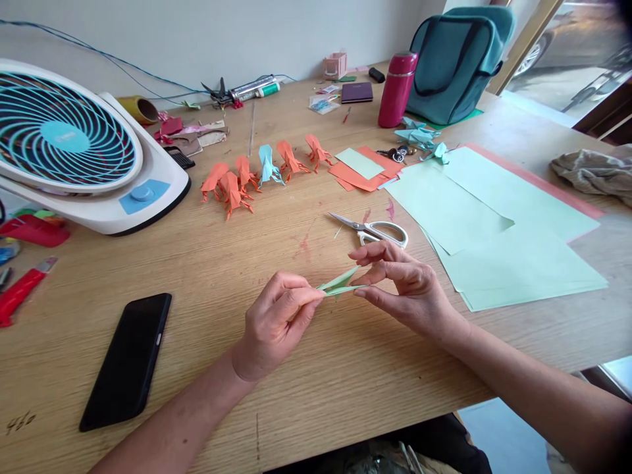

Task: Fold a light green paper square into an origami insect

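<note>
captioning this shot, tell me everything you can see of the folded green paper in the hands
The folded green paper is small, thin and pale green, with a darker green inside face. It is creased into narrow, pointed layers that part toward the right, leaving a wedge-shaped opening. It lies roughly level over the wooden table. The left hand pinches its left end; the right hand's fingers are at the parted layers, partly hiding them.

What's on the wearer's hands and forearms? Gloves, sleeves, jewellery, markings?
Left hand and right hand: no gloves, rings or bracelets visible. Left forearm and right forearm: no sleeves or watch in view; small spot on the left.
</note>
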The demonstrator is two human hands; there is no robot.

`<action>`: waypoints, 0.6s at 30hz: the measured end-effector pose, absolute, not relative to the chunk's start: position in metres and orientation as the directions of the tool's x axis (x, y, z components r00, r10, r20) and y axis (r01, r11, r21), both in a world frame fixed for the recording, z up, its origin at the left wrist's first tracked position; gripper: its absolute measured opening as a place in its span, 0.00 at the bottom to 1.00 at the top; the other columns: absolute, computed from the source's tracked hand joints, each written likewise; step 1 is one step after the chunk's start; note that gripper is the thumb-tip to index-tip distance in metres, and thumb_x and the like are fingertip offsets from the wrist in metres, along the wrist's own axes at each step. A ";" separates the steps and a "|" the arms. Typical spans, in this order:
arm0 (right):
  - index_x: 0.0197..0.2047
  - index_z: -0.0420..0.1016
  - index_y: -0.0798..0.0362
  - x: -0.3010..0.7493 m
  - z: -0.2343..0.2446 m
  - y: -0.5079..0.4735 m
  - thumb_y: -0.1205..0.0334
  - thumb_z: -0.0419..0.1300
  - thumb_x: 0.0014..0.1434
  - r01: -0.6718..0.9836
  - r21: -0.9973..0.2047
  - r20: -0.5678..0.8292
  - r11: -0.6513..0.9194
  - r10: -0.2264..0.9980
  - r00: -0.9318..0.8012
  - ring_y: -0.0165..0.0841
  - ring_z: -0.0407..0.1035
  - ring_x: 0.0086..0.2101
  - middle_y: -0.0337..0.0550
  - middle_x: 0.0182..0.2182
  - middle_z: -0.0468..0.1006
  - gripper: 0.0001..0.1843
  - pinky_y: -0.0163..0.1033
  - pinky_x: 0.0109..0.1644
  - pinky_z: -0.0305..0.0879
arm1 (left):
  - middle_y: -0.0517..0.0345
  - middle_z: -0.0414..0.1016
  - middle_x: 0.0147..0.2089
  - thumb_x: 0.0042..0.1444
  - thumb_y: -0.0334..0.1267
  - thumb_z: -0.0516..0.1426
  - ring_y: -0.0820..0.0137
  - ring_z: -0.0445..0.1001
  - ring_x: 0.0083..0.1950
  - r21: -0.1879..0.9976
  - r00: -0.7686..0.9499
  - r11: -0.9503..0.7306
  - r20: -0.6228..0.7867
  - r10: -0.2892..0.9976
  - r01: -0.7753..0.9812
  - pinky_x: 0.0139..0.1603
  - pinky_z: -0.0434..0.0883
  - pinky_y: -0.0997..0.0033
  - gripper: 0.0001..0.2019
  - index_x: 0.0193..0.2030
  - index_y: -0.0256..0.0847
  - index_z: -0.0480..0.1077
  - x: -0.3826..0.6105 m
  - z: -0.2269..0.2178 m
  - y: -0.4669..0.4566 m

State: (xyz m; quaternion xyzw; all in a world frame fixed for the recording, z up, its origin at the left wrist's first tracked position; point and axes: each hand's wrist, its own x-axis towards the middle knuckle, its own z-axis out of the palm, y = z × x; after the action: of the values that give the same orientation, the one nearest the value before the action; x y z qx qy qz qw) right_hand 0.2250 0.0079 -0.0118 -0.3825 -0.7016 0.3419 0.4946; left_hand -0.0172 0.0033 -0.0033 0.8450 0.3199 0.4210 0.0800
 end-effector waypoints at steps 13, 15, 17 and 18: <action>0.43 0.79 0.45 0.224 -0.009 0.009 0.55 0.69 0.60 0.115 -0.906 0.384 0.407 0.906 -0.176 0.38 0.72 0.48 0.44 0.46 0.77 0.09 0.48 0.54 0.70 | 0.58 0.73 0.39 0.60 0.21 0.61 0.74 0.75 0.39 0.483 0.394 -0.756 0.652 0.647 0.442 0.39 0.73 0.75 0.11 0.45 0.41 0.74 -0.014 -0.001 0.004; 0.49 0.78 0.46 0.224 -0.006 0.010 0.53 0.65 0.64 0.039 -0.950 0.298 0.309 0.938 -0.175 0.36 0.73 0.45 0.44 0.46 0.79 0.12 0.44 0.50 0.72 | 0.58 0.73 0.38 0.61 0.22 0.61 0.74 0.74 0.39 0.518 0.380 -0.741 0.640 0.667 0.428 0.39 0.73 0.74 0.10 0.43 0.41 0.74 -0.012 0.000 0.004; 0.50 0.79 0.47 0.224 -0.003 0.011 0.51 0.62 0.67 -0.012 -0.979 0.201 0.203 0.958 -0.204 0.34 0.75 0.42 0.44 0.45 0.81 0.13 0.41 0.48 0.73 | 0.58 0.73 0.38 0.61 0.22 0.60 0.73 0.74 0.40 0.551 0.372 -0.726 0.626 0.686 0.412 0.40 0.73 0.74 0.10 0.42 0.41 0.74 -0.011 0.001 0.005; 0.49 0.79 0.48 0.224 -0.001 0.011 0.51 0.62 0.67 -0.022 -0.986 0.167 0.167 0.960 -0.224 0.33 0.75 0.41 0.44 0.44 0.81 0.13 0.40 0.47 0.74 | 0.58 0.72 0.37 0.61 0.21 0.60 0.74 0.73 0.40 0.561 0.373 -0.723 0.620 0.690 0.403 0.41 0.73 0.74 0.10 0.42 0.40 0.74 -0.011 0.000 0.005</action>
State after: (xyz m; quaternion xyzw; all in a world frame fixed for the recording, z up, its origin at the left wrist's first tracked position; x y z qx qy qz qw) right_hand 0.2240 0.0111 -0.0014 -0.3954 -0.5931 0.5102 0.4812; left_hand -0.0112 0.0046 0.0003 0.8129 0.3363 0.4477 0.1600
